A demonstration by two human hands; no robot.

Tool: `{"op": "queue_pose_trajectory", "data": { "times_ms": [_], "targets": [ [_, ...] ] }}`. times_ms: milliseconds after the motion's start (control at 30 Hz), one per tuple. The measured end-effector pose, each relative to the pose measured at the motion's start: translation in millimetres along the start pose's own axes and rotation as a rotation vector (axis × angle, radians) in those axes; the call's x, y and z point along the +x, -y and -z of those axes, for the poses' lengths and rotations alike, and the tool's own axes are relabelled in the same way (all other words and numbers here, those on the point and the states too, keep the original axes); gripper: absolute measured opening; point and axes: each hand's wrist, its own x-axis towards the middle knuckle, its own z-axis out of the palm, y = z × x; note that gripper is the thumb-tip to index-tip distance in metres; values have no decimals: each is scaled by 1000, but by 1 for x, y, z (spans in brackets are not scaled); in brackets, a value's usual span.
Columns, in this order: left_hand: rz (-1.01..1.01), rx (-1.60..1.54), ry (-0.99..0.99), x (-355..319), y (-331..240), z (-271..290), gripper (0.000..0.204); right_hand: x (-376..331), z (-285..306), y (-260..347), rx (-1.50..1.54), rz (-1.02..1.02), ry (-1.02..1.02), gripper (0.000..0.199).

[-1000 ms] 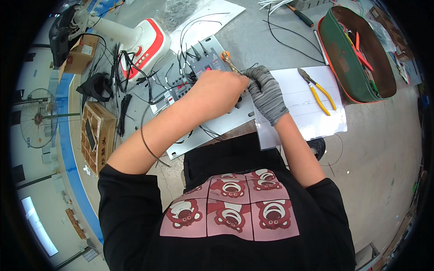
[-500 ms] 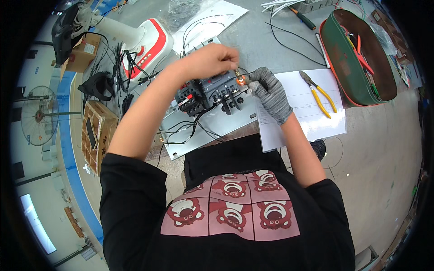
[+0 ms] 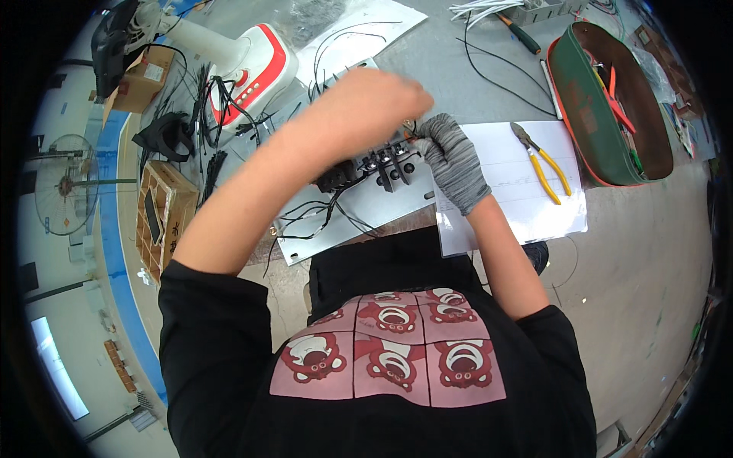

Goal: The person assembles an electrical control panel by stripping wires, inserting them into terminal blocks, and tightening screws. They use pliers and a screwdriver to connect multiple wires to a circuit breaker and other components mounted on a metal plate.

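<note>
My left hand [image 3: 393,103], bare and smeared by motion, reaches across above the wired electrical assembly. Its fingers are too blurred to read, and it covers much of the parts underneath. My right hand [image 3: 456,162], in a grey knit glove, is closed at the right end of the black terminal block [image 3: 389,168]. What its fingers grip is hidden. These parts sit on a light metal mounting plate [image 3: 313,243]. Thin black wires [image 3: 330,217] loop over its near left part. A printed sheet [image 3: 496,206] lies partly under the gloved hand.
Yellow-handled cutting pliers [image 3: 546,174] lie on the sheet. Further right stands a green tool pouch [image 3: 569,91] holding tools. A white and red fan base [image 3: 275,69] stands at the back left, near a wooden compartment box [image 3: 164,217]. A screwdriver [image 3: 523,37] lies at the back.
My left hand has moved right and slightly forward, now hiding more of the assembly. The orange ring that showed between the hands is now covered. The gloved hand stays nearly in place.
</note>
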Motion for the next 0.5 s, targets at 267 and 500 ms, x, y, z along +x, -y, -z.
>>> {"op": "queue_pose_trajectory", "data": {
  "times_ms": [267,500],
  "targets": [
    [221,-219,176,-8,8,-35,13,-7,-2,-20,527,-247,-139,15],
    [4,24,63,-22,-54,-26,6,-6,-10,-16,396,-283,-98,18]
  ]
}}
